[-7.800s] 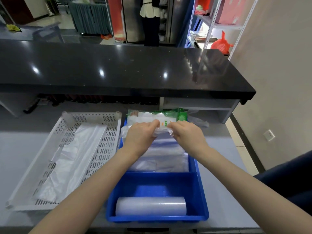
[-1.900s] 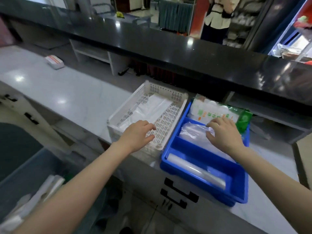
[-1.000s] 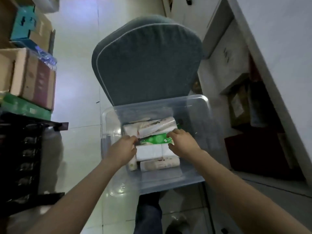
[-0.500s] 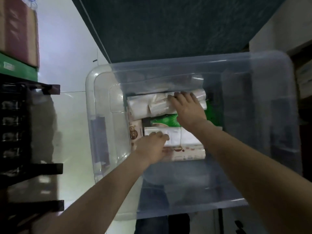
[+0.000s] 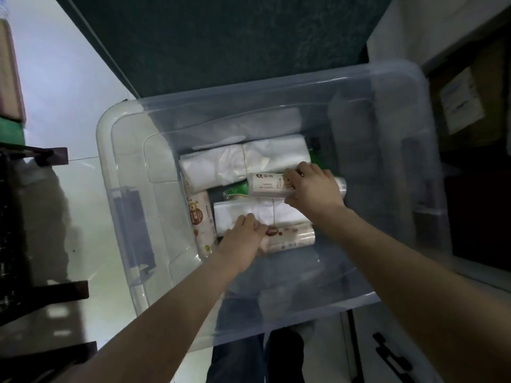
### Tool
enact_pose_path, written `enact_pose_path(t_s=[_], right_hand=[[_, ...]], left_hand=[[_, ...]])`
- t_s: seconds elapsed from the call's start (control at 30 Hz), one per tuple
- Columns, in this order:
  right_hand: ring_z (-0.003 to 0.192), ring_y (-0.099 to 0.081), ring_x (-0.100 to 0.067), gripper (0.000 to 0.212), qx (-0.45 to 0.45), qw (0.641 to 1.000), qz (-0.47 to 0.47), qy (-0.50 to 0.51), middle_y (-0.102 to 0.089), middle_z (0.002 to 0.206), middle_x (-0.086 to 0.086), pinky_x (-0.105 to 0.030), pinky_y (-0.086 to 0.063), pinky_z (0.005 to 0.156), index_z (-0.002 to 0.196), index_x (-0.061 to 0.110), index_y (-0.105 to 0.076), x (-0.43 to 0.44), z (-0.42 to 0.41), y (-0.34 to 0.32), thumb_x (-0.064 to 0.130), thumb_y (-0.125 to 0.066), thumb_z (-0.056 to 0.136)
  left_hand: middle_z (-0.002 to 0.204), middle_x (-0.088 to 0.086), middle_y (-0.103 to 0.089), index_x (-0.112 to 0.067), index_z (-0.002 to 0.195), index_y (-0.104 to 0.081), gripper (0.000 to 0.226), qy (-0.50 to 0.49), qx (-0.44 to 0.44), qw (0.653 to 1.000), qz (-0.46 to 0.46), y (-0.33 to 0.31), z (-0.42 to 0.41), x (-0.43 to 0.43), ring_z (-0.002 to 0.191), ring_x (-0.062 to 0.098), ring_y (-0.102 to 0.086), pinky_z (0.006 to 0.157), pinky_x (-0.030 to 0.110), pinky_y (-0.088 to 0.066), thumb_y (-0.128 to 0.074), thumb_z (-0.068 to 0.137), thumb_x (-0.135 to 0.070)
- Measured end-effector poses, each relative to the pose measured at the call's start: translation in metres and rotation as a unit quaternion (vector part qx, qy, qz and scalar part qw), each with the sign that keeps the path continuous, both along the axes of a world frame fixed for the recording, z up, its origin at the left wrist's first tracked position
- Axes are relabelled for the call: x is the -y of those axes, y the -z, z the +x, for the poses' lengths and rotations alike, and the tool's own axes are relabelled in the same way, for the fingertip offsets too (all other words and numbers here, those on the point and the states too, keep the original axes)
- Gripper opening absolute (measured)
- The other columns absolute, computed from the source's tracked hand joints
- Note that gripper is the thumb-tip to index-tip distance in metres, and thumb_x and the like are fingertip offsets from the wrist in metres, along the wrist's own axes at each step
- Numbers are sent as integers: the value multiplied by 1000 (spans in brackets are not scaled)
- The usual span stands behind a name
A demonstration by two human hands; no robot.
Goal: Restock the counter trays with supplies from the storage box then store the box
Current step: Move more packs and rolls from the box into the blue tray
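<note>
Fills the centre of the frame: clear storage box (image 5: 373, 134), open on top, with the supplies packed in its left half. Cannot tell on what it rests.

Inside, toward the upper part, a white bag bundle (image 5: 243, 161) tied round the middle. Just below it, lying across, a beige-label roll (image 5: 266, 184), with a green packet (image 5: 238, 189) showing under its left end. Lower again, a second white bundle (image 5: 249, 214), and touching its lower edge a brown-print roll (image 5: 291, 237). At the left of these, standing on its end, a bear-print pack (image 5: 200, 218).

Grips the beige-label roll with the right hand (image 5: 315, 189): fingers curled over the top of its right part, thumb underneath, close together. Holds the left end of the brown-print roll with the left hand (image 5: 243, 241): fingers bent over it and pressed together, thumb hidden.

Both bare forearms entering from the bottom edge of the frame.

Above the box, at the top of the frame, a dark green chair cushion (image 5: 221, 37). At the left, pale tiled floor (image 5: 69, 92) and, on the left edge, a dark rack (image 5: 33, 294). At the upper right, a cardboard carton (image 5: 464, 106) in a dark recess. At the lower right, a cabinet front (image 5: 414, 341) with black handles. Under the box, at the bottom centre, legs in dark trousers (image 5: 237, 355).
</note>
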State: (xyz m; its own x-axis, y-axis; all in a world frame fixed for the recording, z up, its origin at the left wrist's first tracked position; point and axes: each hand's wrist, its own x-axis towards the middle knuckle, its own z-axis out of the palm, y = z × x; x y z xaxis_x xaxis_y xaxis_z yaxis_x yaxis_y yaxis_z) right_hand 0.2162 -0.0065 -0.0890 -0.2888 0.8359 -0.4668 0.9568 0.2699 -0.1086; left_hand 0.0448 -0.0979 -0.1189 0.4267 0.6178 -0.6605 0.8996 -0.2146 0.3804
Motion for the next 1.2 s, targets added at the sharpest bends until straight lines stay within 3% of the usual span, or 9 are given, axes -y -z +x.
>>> enact_pose_path(t_s=[0.17,0.27,0.47,0.63,0.77,0.9,1.03,1.2], right_hand=[[110,-49,-30,61,-46,998,36,30,-55,121,-6,-40,-36,87,132,21,-50,10,14,-50,36,-72,77],[105,-52,-30,61,-68,993,81,51,-58,115,-4,-41,-37,83,128,21,-50,21,20,-92,34,-73,73],[93,-58,-28,49,-91,974,182,100,-64,101,-1,-40,-42,77,113,21,-56,57,50,-200,38,-73,70],[89,-60,-26,48,-89,950,262,146,-64,99,0,-37,-44,72,111,24,-54,113,104,-299,45,-73,72],[91,-59,-28,50,-71,933,291,197,-60,110,-2,-36,-43,72,116,23,-56,178,155,-371,43,-72,73],[86,-59,-26,54,-42,900,332,278,-56,113,-3,-31,-40,65,119,22,-56,279,219,-424,40,-74,72],[88,-57,-23,55,-6,872,325,367,-53,111,0,-34,-47,67,121,23,-54,385,277,-448,43,-74,75],[92,-57,-24,53,22,822,298,484,-51,108,2,-29,-35,65,118,28,-55,496,338,-452,44,-76,73]], left_hand=[[137,11,-37,-26,142,-32,60,10,-4,1000,3,-33,-6,-3,125,31,-36,93,47,-44,-57,88,-25],[132,9,-51,-26,138,-37,51,27,-14,999,16,-64,-8,-9,116,30,-49,92,45,-45,-55,90,-30],[131,8,-57,-23,133,-50,51,17,56,990,132,-163,-3,-19,114,30,-55,90,39,-46,-64,86,-36],[127,1,-60,-25,131,-52,47,82,110,969,206,-258,29,-10,113,26,-55,90,41,-45,-63,87,-37],[123,-8,-61,-31,125,-54,41,167,163,933,275,-321,75,17,108,17,-57,85,34,-41,-62,87,-42],[124,-11,-60,-33,127,-54,44,263,216,886,315,-379,153,67,110,13,-56,88,36,-43,-63,85,-45],[129,-12,-55,-32,132,-49,48,368,276,833,307,-414,231,124,115,11,-52,95,37,-44,-62,87,-42],[131,-9,-54,-31,133,-49,50,472,330,765,288,-436,311,191,119,13,-50,99,36,-41,-65,86,-37]])
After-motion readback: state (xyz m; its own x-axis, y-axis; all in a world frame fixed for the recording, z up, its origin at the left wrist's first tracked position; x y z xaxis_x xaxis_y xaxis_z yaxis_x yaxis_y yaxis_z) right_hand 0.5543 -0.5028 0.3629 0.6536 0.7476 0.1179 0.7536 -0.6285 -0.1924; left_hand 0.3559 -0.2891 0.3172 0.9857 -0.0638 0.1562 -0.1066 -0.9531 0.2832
